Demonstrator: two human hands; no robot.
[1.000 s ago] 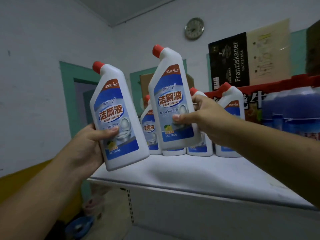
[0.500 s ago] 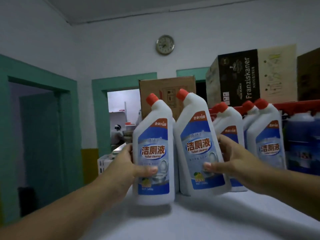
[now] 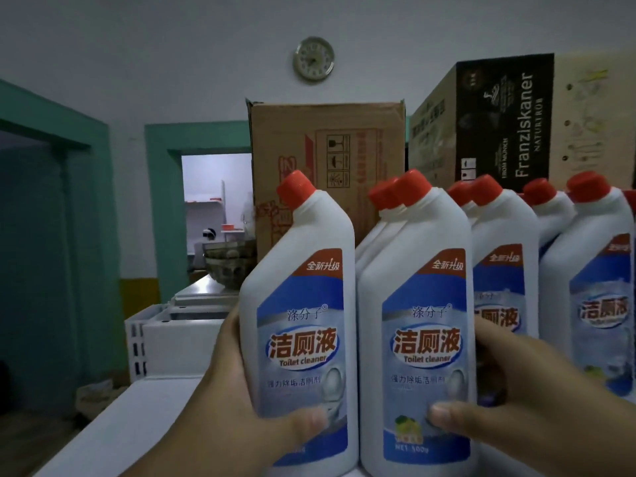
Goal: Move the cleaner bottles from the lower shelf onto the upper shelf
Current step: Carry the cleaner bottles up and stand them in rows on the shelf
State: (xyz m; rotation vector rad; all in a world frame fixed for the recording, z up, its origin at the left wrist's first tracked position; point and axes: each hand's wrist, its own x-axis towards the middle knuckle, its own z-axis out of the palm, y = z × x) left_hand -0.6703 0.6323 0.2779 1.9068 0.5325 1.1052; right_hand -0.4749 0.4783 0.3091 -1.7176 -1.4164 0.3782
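The lower edge is cutting off the bases of the left white red-capped plastic bottle point(image 3: 299, 339) and right bottle point(image 3: 418, 339), hiding any contact with the white shelf point(image 3: 137, 425).

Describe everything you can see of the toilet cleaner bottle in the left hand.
White plastic-looking toilet cleaner bottle, angled neck, red cap, blue label with a red upper band. Upright; base cut off by the frame. The left hand grips its lower body, thumb across the label. A second bottle, held by the right hand, stands close beside it.

Bare shelf point(image 3: 144, 418) left of bottles point(image 3: 502, 270)
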